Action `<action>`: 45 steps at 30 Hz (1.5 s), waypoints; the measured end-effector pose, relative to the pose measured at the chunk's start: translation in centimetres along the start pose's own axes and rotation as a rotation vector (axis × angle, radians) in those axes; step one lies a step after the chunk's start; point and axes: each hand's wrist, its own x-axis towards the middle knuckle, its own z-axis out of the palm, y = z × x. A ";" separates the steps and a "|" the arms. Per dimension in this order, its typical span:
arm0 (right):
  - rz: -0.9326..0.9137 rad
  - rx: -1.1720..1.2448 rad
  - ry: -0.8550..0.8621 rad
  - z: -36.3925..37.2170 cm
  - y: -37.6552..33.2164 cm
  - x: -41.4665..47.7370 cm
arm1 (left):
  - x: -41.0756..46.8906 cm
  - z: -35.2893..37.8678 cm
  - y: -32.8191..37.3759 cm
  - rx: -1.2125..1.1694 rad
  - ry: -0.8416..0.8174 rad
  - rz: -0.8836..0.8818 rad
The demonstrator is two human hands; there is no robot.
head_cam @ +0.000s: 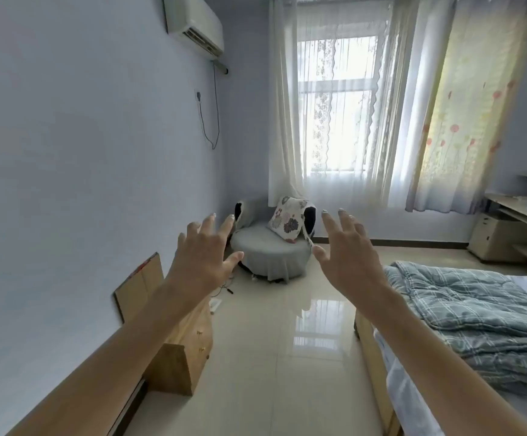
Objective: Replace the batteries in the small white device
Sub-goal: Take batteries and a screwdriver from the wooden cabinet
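Note:
My left hand (204, 250) and my right hand (344, 247) are stretched out in front of me at about the same height, backs up, fingers spread, holding nothing. They hover in the air above the glossy tiled floor (287, 341). No small white device and no batteries can be made out with certainty. A small white object (215, 304) lies on the floor beside the wooden cabinet, too small to identify.
A wooden bedside cabinet (186, 350) stands against the left wall under my left arm, with cardboard (139, 286) leaning behind it. A bed with a blue-grey quilt (476, 313) is on the right. A round grey chair (271, 250) with a floral cushion sits below the curtained window. A desk (520, 215) is far right.

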 end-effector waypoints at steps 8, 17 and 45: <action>-0.077 0.096 -0.091 11.2 -0.1 8.6 | 5.5 7.6 -3.6 0.036 -0.035 -0.109; -0.191 0.165 -0.214 22.0 -4.2 21.5 | 15.6 15.8 -9.5 0.119 -0.073 -0.216; -0.726 0.296 -0.572 57.7 -20.0 55.8 | 40.0 35.3 -34.4 0.247 -0.172 -0.736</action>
